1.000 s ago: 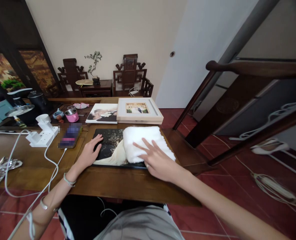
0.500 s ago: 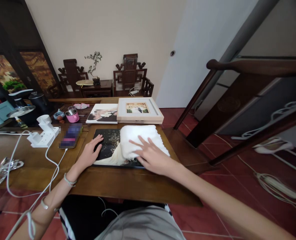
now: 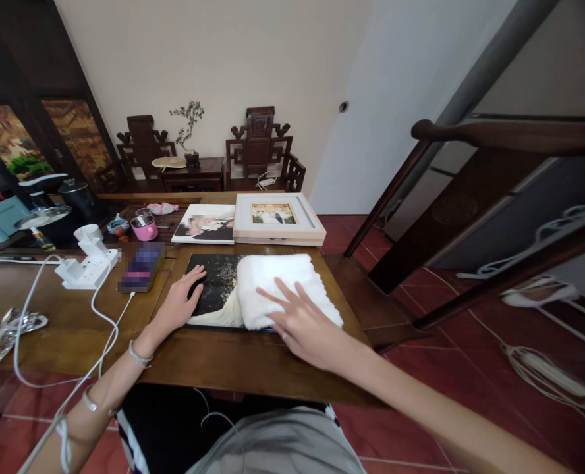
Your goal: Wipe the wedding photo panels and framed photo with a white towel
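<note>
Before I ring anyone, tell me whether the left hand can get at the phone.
Probably yes: the left hand rests just beside the phone, with only bare tabletop visible between.

On the brown wooden table (image 3: 198, 359), a folded white fluffy cloth (image 3: 280, 283) lies over the right part of a black rectangular photo panel (image 3: 213, 283). Behind the panel, a white-edged rectangular photo print (image 3: 206, 224) lies just left of a pale wooden picture frame (image 3: 282, 234). Left of the panel is a dark rectangular phone (image 3: 141, 266); farther left, a white plastic power strip (image 3: 87, 271). Behind the phone stands a pink round cup (image 3: 147, 230). A dark wooden chair (image 3: 450, 204) stands right of the table. Beyond the table, a small green potted tree (image 3: 190, 128) stands on a low dark wooden side table (image 3: 211, 169).
</note>
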A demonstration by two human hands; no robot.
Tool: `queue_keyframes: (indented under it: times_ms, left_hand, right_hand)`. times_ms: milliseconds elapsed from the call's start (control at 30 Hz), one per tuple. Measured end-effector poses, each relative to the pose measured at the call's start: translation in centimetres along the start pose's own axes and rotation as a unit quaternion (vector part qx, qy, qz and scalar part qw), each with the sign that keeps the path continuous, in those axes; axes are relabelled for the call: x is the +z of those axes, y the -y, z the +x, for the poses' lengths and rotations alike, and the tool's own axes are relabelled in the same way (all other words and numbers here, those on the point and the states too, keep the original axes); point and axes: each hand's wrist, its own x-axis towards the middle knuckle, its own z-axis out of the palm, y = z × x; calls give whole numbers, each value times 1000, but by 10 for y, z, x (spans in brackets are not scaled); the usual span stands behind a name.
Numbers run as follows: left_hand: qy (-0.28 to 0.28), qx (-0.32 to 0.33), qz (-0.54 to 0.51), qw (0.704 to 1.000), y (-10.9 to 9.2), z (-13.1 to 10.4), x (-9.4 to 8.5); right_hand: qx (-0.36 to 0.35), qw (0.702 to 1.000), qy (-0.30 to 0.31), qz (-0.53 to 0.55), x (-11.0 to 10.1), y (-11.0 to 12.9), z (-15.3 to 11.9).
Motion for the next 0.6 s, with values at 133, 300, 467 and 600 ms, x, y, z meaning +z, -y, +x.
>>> queue_keyframes:
  times_ms: [133,300,467,600]
  left_hand:
    - [3,2,0,1000,0,0,1]
    - [5,6,0,1000,0,0,0]
    - [6,5,-2,1000,1,0,-1]
    - [10,3,1,1000,1,0,-1]
  right_hand:
    - [-36,999,8,37,-1,27,-38]
    - [-26,997,29,64,-8,27,-30]
    - [22,998,21,55,-8,-6,30]
    - [33,999,19,32,-9,-34,77]
